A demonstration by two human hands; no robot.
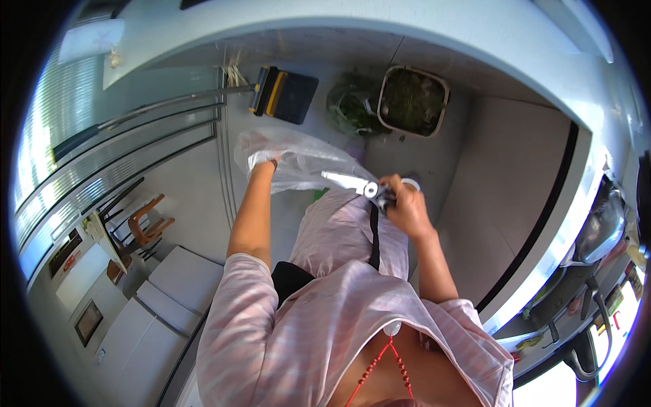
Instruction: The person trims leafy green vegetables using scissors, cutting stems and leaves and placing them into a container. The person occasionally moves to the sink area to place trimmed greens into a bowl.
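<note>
My left hand [263, 156] is inside a crumpled clear plastic bag [315, 160], so its fingers are hidden and its grip cannot be made out. The bag stretches across to my right hand [406, 206], which is closed around the dark handles of kitchen scissors [370, 190]. Their shiny blades point left and lie over or against the plastic; which one cannot be told. A white ring-shaped thing [411, 184] shows just beyond my right hand.
On the floor ahead are a squarish bin [385, 102] of greens, a plastic bag of greens [351, 104] and a black dustpan [294, 96] with a long-handled tool. A sink [544, 305] lies right; a sliding glass door [152, 122] and chairs [147, 221] are left.
</note>
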